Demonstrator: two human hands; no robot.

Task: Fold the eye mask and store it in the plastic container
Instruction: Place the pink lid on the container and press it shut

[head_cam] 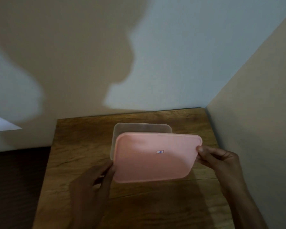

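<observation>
A clear plastic container stands on the wooden table, near its far edge. A pink lid with a small sticker at its middle hovers tilted over the container and hides most of it. My right hand pinches the lid's right edge. My left hand rests against the lid's lower left corner, fingers along its edge. The eye mask is not visible; the lid covers the inside of the container.
The table sits in a corner, with a wall right behind it and another wall close on the right. A white sheet shows at the far left. Dark floor lies left of the table.
</observation>
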